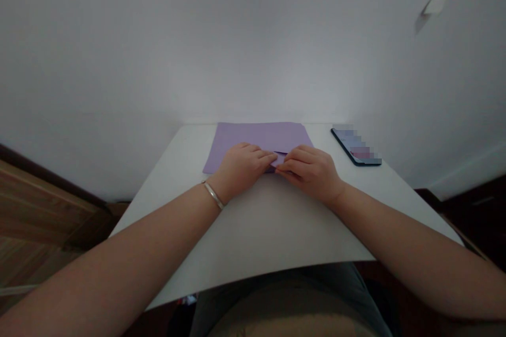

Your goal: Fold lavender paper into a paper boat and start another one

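Observation:
A sheet of purple paper (256, 137) lies at the far middle of a white table (261, 226). Both of my hands rest on its near edge. My left hand (243, 166), with a silver bangle on the wrist, has its fingers curled and pressed down on a small folded part of the paper. My right hand (310, 171) meets it from the right, fingertips pinching the same fold. The fold itself is mostly hidden under my fingers.
A dark phone (356, 146) lies face up at the table's far right, near the wall. A white wall stands right behind the table. Wooden floor shows on the left, dark floor on the right.

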A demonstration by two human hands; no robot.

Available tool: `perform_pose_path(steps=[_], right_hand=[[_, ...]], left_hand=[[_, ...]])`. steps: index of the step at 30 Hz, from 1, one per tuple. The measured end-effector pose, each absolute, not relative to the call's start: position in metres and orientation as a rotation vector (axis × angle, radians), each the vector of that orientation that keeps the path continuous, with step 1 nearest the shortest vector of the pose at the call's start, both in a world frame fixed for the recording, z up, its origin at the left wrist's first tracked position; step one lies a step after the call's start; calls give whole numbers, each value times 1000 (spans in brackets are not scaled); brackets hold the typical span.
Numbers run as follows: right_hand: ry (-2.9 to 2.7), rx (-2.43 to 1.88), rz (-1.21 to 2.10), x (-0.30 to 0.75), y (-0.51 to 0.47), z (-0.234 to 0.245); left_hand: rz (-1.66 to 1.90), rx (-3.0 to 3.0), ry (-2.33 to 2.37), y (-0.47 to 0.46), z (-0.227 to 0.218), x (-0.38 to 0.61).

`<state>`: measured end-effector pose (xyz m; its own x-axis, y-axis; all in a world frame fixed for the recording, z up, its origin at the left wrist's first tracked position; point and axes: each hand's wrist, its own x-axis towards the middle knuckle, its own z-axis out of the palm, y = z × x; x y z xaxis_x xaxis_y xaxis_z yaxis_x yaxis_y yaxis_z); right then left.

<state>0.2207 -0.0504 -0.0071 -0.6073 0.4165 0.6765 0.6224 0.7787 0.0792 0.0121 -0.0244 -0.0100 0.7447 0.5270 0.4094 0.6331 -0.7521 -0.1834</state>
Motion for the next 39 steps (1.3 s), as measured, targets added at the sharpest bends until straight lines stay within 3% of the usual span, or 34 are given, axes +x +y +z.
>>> perform_pose_path(steps=[13, 20, 29, 39], right_hand=[[-2346, -831, -565, 232, -46, -10], [-2310, -1003, -548, 232, -40, -12], [-2327, -844, -577, 215, -43, -12], [-2219, -961, -591, 224, -37, -13]], left_hand=[[-498, -2604, -1113, -13, -17, 1], [-657, -2425, -950, -10, -17, -1], [-556, -2401, -698, -29, -9, 14], [-559, -2456, -877, -22, -12, 8]])
